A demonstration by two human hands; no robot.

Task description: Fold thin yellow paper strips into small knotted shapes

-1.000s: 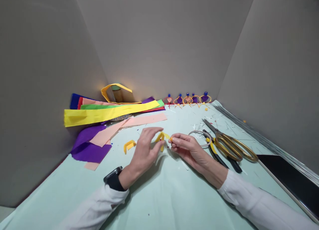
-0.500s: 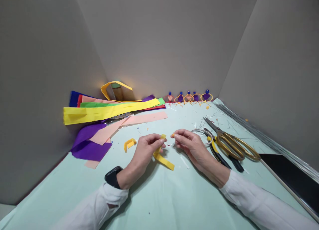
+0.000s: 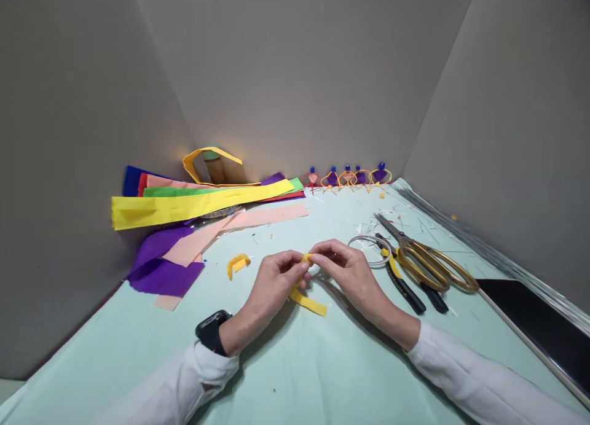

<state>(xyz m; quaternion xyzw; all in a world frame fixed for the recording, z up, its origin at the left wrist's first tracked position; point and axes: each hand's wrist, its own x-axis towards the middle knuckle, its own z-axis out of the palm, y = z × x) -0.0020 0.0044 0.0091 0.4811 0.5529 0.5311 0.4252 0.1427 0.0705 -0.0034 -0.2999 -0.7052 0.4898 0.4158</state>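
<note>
My left hand (image 3: 274, 287) is closed on a narrow yellow paper strip (image 3: 310, 304), whose tail hangs below the fingers towards the tablecloth. My right hand (image 3: 353, 277) is pinched shut, its fingertips meeting the left ones at the strip's upper end. A small orange piece (image 3: 308, 258) shows between the fingertips; most of it is hidden. Left of my left hand lies a folded orange-yellow paper scrap (image 3: 238, 263). To the right of my right hand are a coil of pale wire (image 3: 386, 260) and black-and-yellow pliers (image 3: 402, 288).
Brass-handled scissors (image 3: 421, 268) lie partly over the pliers, beside a dark tablet-like slab (image 3: 530, 314). Long thin wires (image 3: 461, 234) run along the right wall. Coloured paper strips (image 3: 198, 210) pile at the back left. Several small paper figures (image 3: 348, 177) stand against the back wall.
My right hand has moved left with the small orange piece, closing the gap to my left hand. The fingertips of both hands now meet at the yellow strip's upper end.
</note>
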